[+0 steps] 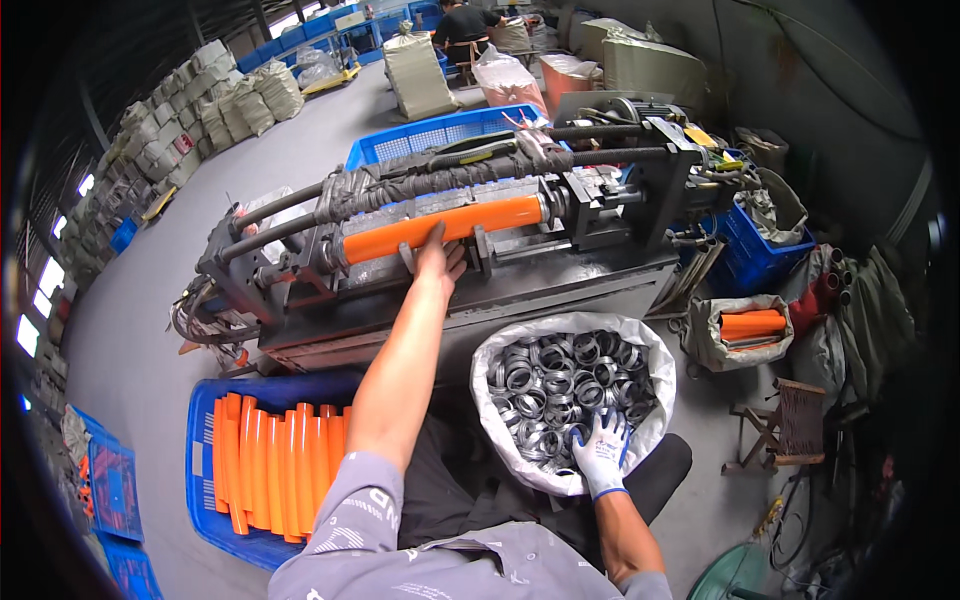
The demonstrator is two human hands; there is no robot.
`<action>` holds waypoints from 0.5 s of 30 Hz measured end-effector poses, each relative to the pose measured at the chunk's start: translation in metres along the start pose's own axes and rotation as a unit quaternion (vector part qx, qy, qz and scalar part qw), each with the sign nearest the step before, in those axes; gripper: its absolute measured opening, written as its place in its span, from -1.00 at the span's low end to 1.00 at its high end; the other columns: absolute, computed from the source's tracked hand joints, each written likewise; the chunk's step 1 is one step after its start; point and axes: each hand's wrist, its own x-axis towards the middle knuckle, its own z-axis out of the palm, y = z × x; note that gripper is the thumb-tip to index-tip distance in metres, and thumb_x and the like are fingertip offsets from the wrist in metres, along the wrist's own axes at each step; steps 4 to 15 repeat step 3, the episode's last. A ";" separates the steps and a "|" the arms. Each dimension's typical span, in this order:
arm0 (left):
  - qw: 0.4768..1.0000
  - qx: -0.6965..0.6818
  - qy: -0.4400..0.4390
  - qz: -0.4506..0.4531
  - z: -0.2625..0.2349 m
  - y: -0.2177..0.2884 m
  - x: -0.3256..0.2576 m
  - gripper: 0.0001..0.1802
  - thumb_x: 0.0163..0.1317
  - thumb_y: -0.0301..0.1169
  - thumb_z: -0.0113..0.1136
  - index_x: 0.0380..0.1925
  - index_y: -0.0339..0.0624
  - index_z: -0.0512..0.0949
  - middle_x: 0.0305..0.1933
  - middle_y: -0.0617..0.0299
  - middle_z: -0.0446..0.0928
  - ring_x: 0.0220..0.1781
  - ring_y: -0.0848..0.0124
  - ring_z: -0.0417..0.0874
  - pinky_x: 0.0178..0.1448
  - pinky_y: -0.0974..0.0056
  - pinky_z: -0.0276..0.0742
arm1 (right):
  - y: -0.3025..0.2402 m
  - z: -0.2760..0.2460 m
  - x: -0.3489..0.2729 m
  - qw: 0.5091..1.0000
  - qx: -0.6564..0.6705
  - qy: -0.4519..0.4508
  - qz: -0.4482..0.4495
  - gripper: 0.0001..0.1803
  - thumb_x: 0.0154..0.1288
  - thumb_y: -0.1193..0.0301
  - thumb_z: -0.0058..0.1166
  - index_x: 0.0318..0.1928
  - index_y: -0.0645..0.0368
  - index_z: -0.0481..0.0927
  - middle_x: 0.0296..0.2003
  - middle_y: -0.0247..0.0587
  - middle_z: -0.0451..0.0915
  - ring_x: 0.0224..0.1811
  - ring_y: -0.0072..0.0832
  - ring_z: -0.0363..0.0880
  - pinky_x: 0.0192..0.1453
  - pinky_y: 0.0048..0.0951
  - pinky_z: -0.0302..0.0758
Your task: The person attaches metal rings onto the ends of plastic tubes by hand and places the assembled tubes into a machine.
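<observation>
My bare left hand [438,257] reaches forward and rests its fingers on an orange plastic tube [440,229] lying lengthwise in a dark metal machine [560,265]. My right hand [603,447], in a white and blue glove, dips into a white sack [655,358] full of grey metal rings [555,385] and closes around some of them at the sack's near edge. The sack stands right in front of me, below the machine.
A blue crate [205,470] with several orange tubes sits at my lower left. Another blue crate [430,135] stands behind the machine. A small bag [740,330] holding orange tubes is at the right, next to a wooden stool [790,420]. Stacked sacks line the far left; a person sits far back.
</observation>
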 end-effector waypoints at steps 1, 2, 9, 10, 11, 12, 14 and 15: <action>1.000 -0.002 0.002 -0.005 -0.013 -0.006 -0.008 -0.11 0.27 0.16 0.25 0.46 0.01 0.18 0.47 -0.01 0.29 0.48 0.09 0.34 0.51 -0.15 0.11 | 0.001 0.003 0.000 1.000 -0.005 -0.001 0.002 -0.18 0.24 -0.03 0.17 0.37 0.23 0.38 0.42 0.21 0.23 0.52 0.09 0.08 0.60 0.05 -0.04; 0.998 0.041 -0.032 0.018 -0.030 -0.014 -0.019 -0.06 0.27 0.14 0.26 0.51 0.05 0.09 0.49 -0.01 0.27 0.51 0.06 0.27 0.53 -0.15 0.07 | 0.003 0.004 0.001 1.000 -0.016 -0.008 0.003 -0.19 0.24 -0.01 0.17 0.37 0.23 0.39 0.43 0.19 0.23 0.52 0.08 0.07 0.60 0.05 -0.04; 0.993 0.084 -0.068 0.037 -0.042 -0.023 -0.043 0.00 0.26 0.12 0.27 0.56 0.09 0.00 0.51 -0.02 0.24 0.55 0.03 0.21 0.55 -0.15 0.04 | 0.008 0.007 -0.004 1.000 -0.022 -0.016 0.005 -0.19 0.24 -0.01 0.17 0.37 0.23 0.39 0.43 0.19 0.23 0.52 0.08 0.07 0.60 0.05 -0.04; 0.993 0.084 -0.068 0.037 -0.042 -0.023 -0.043 0.00 0.26 0.12 0.27 0.56 0.09 0.00 0.51 -0.02 0.24 0.55 0.03 0.21 0.55 -0.15 0.04 | 0.008 0.007 -0.004 1.000 -0.022 -0.016 0.005 -0.19 0.24 -0.01 0.17 0.37 0.23 0.39 0.43 0.19 0.23 0.52 0.08 0.07 0.60 0.05 -0.04; 0.993 0.084 -0.068 0.037 -0.042 -0.023 -0.043 0.00 0.26 0.12 0.27 0.56 0.09 0.00 0.51 -0.02 0.24 0.55 0.03 0.21 0.55 -0.15 0.04 | 0.008 0.007 -0.004 1.000 -0.022 -0.016 0.005 -0.19 0.24 -0.01 0.17 0.37 0.23 0.39 0.43 0.19 0.23 0.52 0.08 0.07 0.60 0.05 -0.04; 0.993 0.084 -0.068 0.037 -0.042 -0.023 -0.043 0.00 0.26 0.12 0.27 0.56 0.09 0.00 0.51 -0.02 0.24 0.55 0.03 0.21 0.55 -0.15 0.04 | 0.008 0.007 -0.004 1.000 -0.022 -0.016 0.005 -0.19 0.24 -0.01 0.17 0.37 0.23 0.39 0.43 0.19 0.23 0.52 0.08 0.07 0.60 0.05 -0.04; 0.993 0.084 -0.068 0.037 -0.042 -0.023 -0.043 0.00 0.26 0.12 0.27 0.56 0.09 0.00 0.51 -0.02 0.24 0.55 0.03 0.21 0.55 -0.15 0.04 | 0.008 0.007 -0.004 1.000 -0.022 -0.016 0.005 -0.19 0.24 -0.01 0.17 0.37 0.23 0.39 0.43 0.19 0.23 0.52 0.08 0.07 0.60 0.05 -0.04; 0.993 0.084 -0.068 0.037 -0.042 -0.023 -0.043 0.00 0.26 0.12 0.27 0.56 0.09 0.00 0.51 -0.02 0.24 0.55 0.03 0.21 0.55 -0.15 0.04 | 0.008 0.007 -0.004 1.000 -0.022 -0.016 0.005 -0.19 0.24 -0.01 0.17 0.37 0.23 0.39 0.43 0.19 0.23 0.52 0.08 0.07 0.60 0.05 -0.04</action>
